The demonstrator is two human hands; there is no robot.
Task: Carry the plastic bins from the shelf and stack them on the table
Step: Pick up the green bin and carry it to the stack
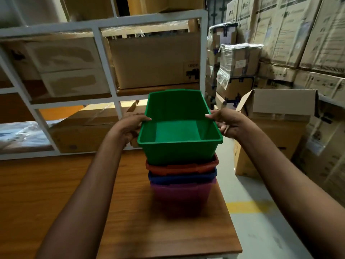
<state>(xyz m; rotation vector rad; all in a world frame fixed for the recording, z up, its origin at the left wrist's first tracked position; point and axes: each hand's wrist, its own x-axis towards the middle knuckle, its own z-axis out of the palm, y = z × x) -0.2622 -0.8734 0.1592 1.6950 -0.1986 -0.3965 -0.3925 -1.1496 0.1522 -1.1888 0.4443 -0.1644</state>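
A green plastic bin [179, 146] sits on top of a stack on the wooden table [56, 193]. Under it are a red bin [182, 168], a blue bin [182, 178] and a purple bin [182, 199], nested one in another. My left hand [130, 126] grips the green bin's left rim, thumb over the edge. My right hand [226, 122] holds the right rim, thumb on top and fingers curled at the side. The green bin is empty and tilts slightly toward me.
A white metal shelf [104, 58] with cardboard boxes [155, 60] stands behind the table. Stacked cartons [291, 34] fill the right wall; an open carton [276, 116] stands on the floor by the table's right edge. A yellow floor line [248, 206] runs beside the table.
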